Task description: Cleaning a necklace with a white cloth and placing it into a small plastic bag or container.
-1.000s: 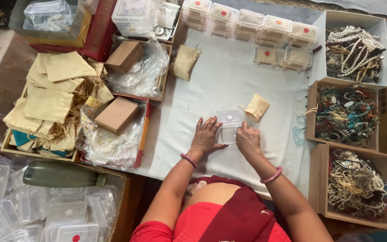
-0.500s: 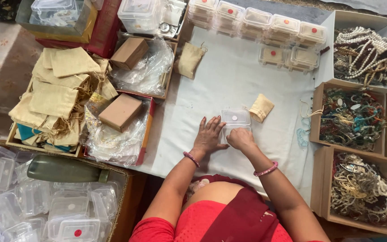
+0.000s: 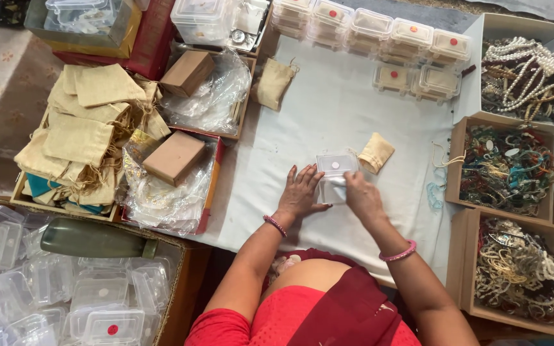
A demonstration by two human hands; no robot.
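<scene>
A small clear plastic box (image 3: pixel 333 174) with its lid raised lies on the white cloth (image 3: pixel 328 109) in front of me. My left hand (image 3: pixel 299 192) lies flat on the cloth with fingers spread, thumb against the box's left side. My right hand (image 3: pixel 361 195) has its fingertips on the box's right side. A small tan drawstring pouch (image 3: pixel 377 152) lies just right of the box, touching its lid corner.
Closed clear boxes with red dots (image 3: pixel 392 38) line the far edge. Three open cartons of beaded jewellery (image 3: pixel 508 170) stand at the right. Tan pouches (image 3: pixel 84 128), brown boxes (image 3: pixel 174 157) in plastic wrap and a bin of empty clear boxes (image 3: pixel 52 288) are at the left.
My right hand has moved from the box's near edge to its right side. The camera has shifted slightly; my left hand stays flat beside the box.
</scene>
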